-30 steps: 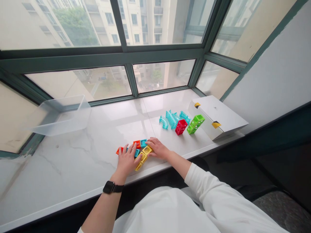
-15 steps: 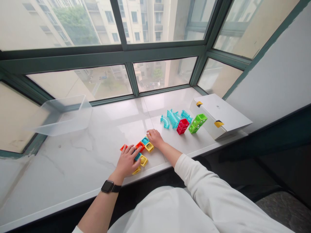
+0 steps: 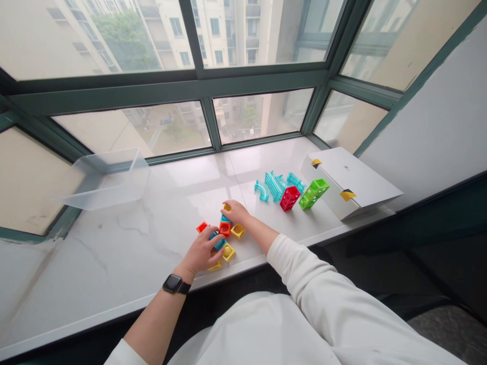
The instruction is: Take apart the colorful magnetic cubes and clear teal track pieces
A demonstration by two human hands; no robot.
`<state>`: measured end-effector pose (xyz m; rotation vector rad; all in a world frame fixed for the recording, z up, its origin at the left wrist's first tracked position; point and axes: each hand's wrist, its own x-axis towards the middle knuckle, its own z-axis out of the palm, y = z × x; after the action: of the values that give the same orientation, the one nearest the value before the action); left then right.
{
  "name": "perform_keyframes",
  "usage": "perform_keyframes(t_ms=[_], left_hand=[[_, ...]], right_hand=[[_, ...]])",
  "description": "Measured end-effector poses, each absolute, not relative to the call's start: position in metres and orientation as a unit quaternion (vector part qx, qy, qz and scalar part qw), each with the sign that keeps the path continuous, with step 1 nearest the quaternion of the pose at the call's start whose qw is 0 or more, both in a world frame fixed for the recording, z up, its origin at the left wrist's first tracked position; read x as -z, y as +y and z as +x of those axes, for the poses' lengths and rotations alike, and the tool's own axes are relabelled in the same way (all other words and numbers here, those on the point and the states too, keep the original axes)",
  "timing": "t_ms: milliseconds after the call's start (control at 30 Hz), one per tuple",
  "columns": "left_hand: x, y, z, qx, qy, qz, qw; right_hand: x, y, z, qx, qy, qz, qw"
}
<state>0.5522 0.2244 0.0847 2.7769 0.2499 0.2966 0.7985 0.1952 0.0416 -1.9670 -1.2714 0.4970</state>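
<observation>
My left hand [image 3: 201,251] curves over a blue toy block [image 3: 219,242], its thumb and fingers on either side. Close by are an orange-red block [image 3: 202,227] and two yellow blocks, one [image 3: 229,252] by the thumb and another [image 3: 215,264] partly under the hand. My right hand [image 3: 237,212] pinches a yellow block [image 3: 227,207] at the far end of a short row. That row continues with a second blue block [image 3: 225,218] and a red-orange block [image 3: 224,229]. Under my right wrist lies another yellow block [image 3: 238,231].
To the right stand a red tower piece [image 3: 289,198] and a taller green one [image 3: 314,193]. Clear teal track pieces [image 3: 274,185] lie behind them. A white box [image 3: 353,177] sits far right, a clear plastic bin [image 3: 110,195] far left. Windows border the sill [image 3: 125,253].
The far row of blocks has swung leftward under my right hand, parting from the yellow block beside it. My left fingers have drawn back from the red-orange block onto the blue one.
</observation>
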Motion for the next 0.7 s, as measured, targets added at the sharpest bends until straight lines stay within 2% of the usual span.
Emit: perform_keyframes(t_ms=[167, 333, 433, 567, 700], left_hand=[[-0.083, 0.243, 0.555, -0.117, 0.031, 0.984, 0.128], [-0.086, 0.262, 0.554, -0.110, 0.052, 0.990, 0.075], [-0.087, 0.257, 0.550, -0.115, 0.138, 0.982, 0.065], [-0.079, 0.227, 0.551, -0.126, 0.345, 0.925, 0.100], [-0.071, 0.198, 0.572, -0.122, 0.390, 0.905, 0.119]], right_hand=[[-0.047, 0.192, 0.797, -0.215, -0.554, -0.729, 0.341], [-0.054, 0.192, 0.786, -0.231, -0.593, -0.694, 0.337], [-0.062, 0.181, 0.790, -0.227, -0.580, -0.697, 0.356], [-0.073, 0.139, 0.802, -0.186, -0.511, -0.711, 0.446], [-0.073, 0.077, 0.792, -0.156, -0.426, -0.751, 0.480]])
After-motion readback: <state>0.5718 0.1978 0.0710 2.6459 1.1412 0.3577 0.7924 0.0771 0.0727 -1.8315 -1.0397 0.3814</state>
